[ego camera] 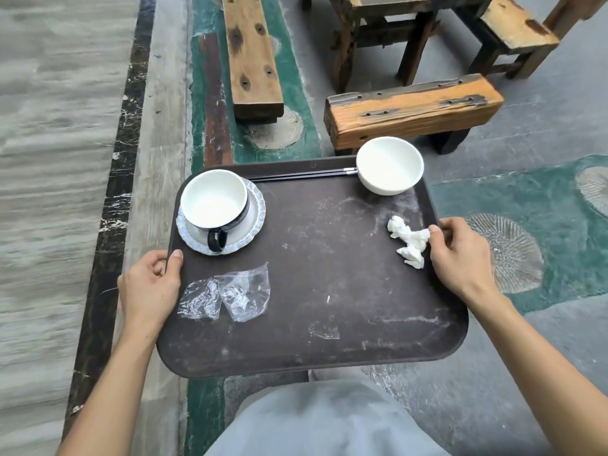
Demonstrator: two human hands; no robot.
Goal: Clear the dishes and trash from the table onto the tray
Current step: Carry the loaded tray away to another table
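Over a grey floor with wooden benches (411, 110) at upper right, we carry the tray (329, 324), left hand (148, 287) and right hand (460, 258) clamped on its side rims. Cup (214, 200) upper left, bowl (390, 164) upper right: fragile, likely to slide, so we keep it level.

Chopsticks (301, 175) perhaps partly behind bowl (390, 166)

Worn wooden benches (411, 113), grey-green patterned floor (543, 199), daylight
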